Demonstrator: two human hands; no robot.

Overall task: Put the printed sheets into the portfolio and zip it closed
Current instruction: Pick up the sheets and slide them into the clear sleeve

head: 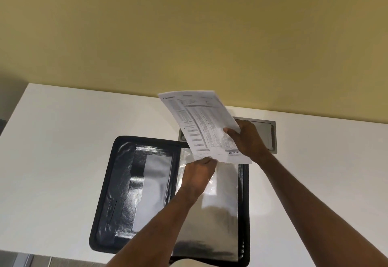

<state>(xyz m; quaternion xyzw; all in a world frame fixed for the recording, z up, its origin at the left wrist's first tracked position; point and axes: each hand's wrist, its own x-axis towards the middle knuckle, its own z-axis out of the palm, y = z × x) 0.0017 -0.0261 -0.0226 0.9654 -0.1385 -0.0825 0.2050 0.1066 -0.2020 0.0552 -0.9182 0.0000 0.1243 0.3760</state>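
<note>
Both hands, left hand and right hand, pinch densely printed white sheets, tilted above the open black portfolio on the bench

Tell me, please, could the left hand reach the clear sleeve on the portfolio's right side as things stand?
Probably yes: the left hand hovers right over the clear sleeve, nothing between them, though its fingers pinch the printed sheets.

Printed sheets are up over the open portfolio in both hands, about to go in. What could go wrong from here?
1. The printed sheets curve, held only at their lower corners by the left hand and right hand; they may buckle at the clear sleeve.
2. The portfolio overhangs the white table's near edge, so pushing could slide it off.
</note>
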